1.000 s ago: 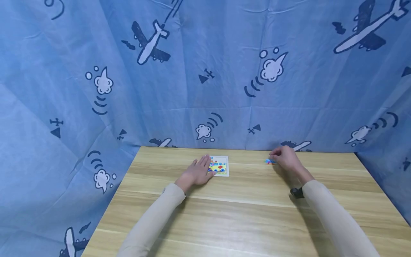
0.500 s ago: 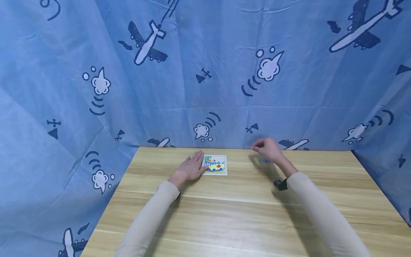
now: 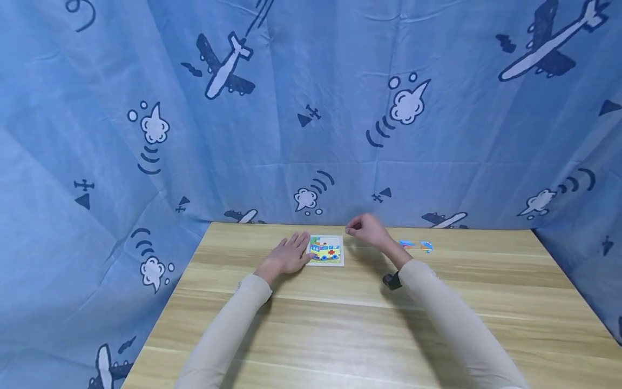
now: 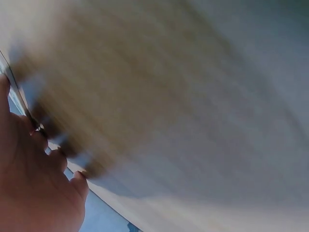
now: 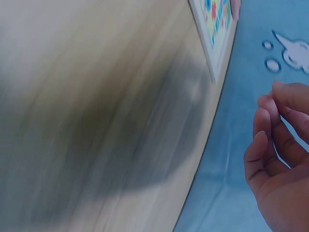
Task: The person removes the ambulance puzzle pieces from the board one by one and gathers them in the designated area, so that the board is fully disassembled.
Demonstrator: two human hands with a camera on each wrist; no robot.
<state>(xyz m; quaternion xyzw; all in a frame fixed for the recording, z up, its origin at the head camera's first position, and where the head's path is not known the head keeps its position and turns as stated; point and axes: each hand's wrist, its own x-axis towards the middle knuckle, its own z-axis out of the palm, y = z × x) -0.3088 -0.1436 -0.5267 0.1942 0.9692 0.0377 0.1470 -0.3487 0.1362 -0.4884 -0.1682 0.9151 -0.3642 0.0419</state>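
Note:
A white-framed jigsaw puzzle (image 3: pixel 326 250) with a yellow ambulance picture lies near the table's back edge. Its upper right part shows pale, bare board. My left hand (image 3: pixel 288 255) rests with extended fingers on the puzzle's left edge. In the left wrist view, the left hand (image 4: pixel 38 179) sits at the lower left. My right hand (image 3: pixel 370 231) is raised just right of the puzzle, thumb and fingertips pinched together around a puzzle piece that the fingers hide. The right wrist view shows the right hand (image 5: pixel 280 145) with its fingertips meeting, close to the puzzle's frame (image 5: pixel 208 53).
Two loose blue puzzle pieces, one with red (image 3: pixel 406 245) and one with some yellow (image 3: pixel 426 246), lie right of the right hand. Behind the wooden table (image 3: pixel 340 324) hangs a blue curtain (image 3: pixel 272 135) with airplane prints.
My right hand has lifted from the loose pieces and moved left to beside the puzzle, uncovering two pieces. The left hand has slid slightly left, showing more of the picture.

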